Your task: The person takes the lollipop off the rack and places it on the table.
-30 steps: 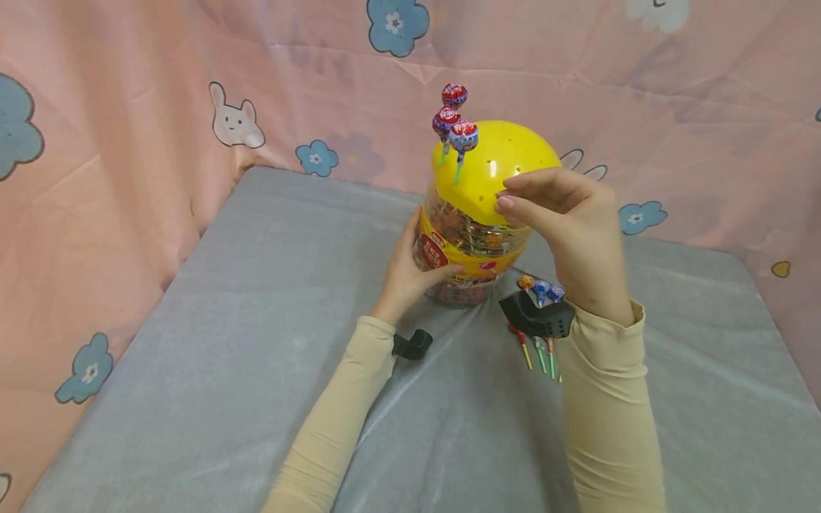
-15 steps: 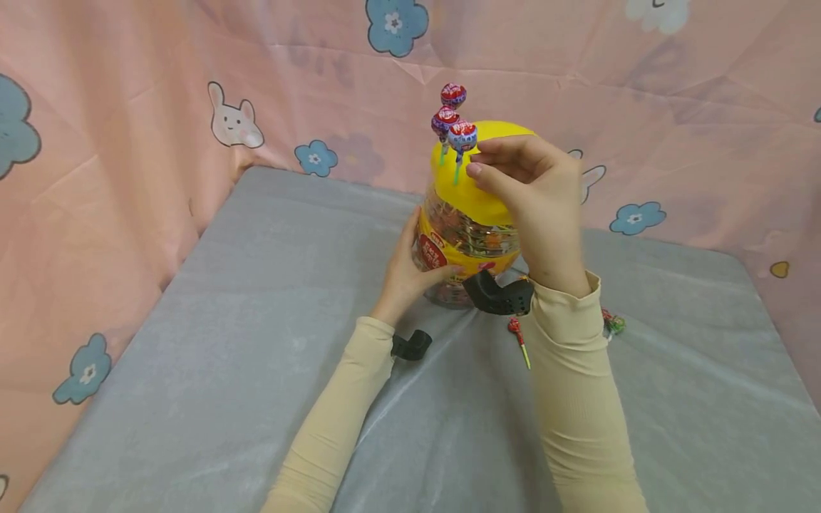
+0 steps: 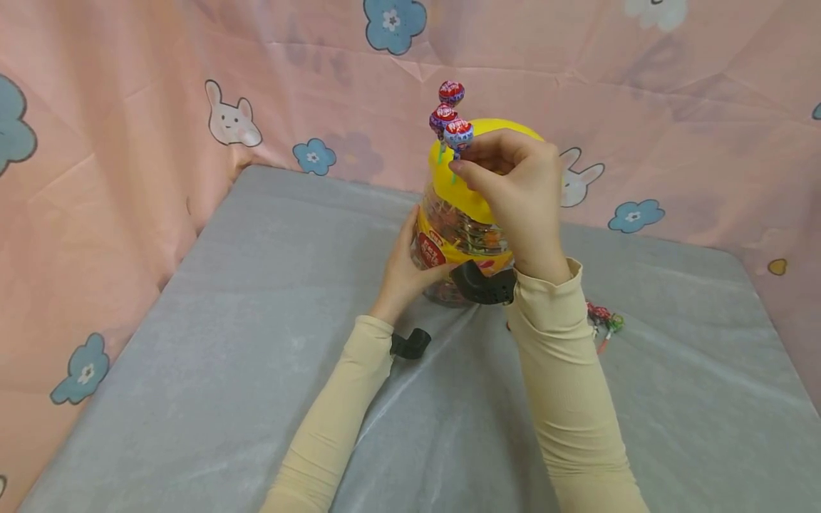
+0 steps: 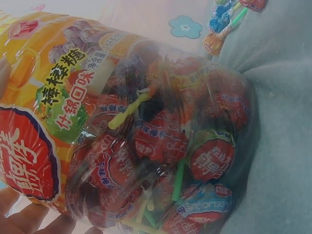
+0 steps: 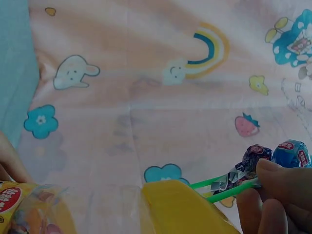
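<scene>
A clear plastic jar [image 3: 442,206] of wrapped lollipops stands on the grey cloth, topped by a domed yellow lid [image 3: 471,196]. My left hand [image 3: 407,274] grips the jar's left side, thumb across the front; fingers wrap beneath the label [image 4: 24,151] in the left wrist view. Three lollipops stand with their green sticks in the lid. My right hand [image 3: 522,189] pinches the nearest one, a blue-and-red lollipop [image 3: 458,134], just below its wrapped head. In the right wrist view, that lollipop [image 5: 291,152] shows behind my thumb, beside a purple lollipop [image 5: 256,158].
Loose lollipops [image 3: 601,317] lie on the grey table cloth [image 3: 288,285] right of the jar, partly hidden by my right forearm. More loose lollipops [image 4: 222,22] show in the left wrist view. A pink patterned curtain [image 3: 526,57] hangs behind the table.
My right hand has moved left across the lid from its right side and now pinches the nearest lollipop. My left hand and the jar have stayed in place.
</scene>
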Action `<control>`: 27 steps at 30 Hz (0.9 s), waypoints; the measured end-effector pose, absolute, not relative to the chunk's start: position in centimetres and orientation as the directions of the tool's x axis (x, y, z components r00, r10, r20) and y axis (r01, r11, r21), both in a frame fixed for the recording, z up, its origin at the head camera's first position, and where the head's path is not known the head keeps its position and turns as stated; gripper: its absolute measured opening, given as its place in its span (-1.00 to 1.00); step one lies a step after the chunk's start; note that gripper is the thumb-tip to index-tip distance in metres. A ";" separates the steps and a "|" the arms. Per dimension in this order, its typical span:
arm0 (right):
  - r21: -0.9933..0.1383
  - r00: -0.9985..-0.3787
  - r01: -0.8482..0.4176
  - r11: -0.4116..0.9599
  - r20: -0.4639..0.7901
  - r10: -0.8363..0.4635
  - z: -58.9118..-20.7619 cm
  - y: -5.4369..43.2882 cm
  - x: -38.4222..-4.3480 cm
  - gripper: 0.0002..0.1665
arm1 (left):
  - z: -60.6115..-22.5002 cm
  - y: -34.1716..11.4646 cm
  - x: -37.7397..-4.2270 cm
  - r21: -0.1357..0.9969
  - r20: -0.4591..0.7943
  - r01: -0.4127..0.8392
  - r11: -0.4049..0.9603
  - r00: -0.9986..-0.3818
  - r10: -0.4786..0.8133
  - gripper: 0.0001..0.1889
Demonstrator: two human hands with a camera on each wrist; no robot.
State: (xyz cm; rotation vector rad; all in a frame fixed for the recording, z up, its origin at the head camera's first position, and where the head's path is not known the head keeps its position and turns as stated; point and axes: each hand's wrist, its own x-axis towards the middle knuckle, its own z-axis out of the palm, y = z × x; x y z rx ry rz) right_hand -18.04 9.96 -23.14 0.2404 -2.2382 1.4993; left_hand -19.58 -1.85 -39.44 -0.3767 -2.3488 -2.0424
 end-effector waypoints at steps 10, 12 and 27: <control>-0.796 -0.865 -0.397 0.456 0.490 0.102 -23.4 9.4 -18.4 -0.78 | -39.5 -2.0 -19.7 0.981 0.141 0.159 0.108 -0.977 0.158 0.04; -0.796 -0.865 -0.397 0.456 0.490 0.102 -23.4 9.3 -18.4 -0.78 | -39.5 -2.1 -19.7 0.983 0.130 0.147 0.108 -0.979 0.155 0.04; -0.841 -0.853 -0.460 0.283 0.507 0.121 -23.4 10.2 -18.3 -0.84 | -39.6 -1.6 -19.6 0.983 0.129 0.149 0.110 -0.977 0.170 0.07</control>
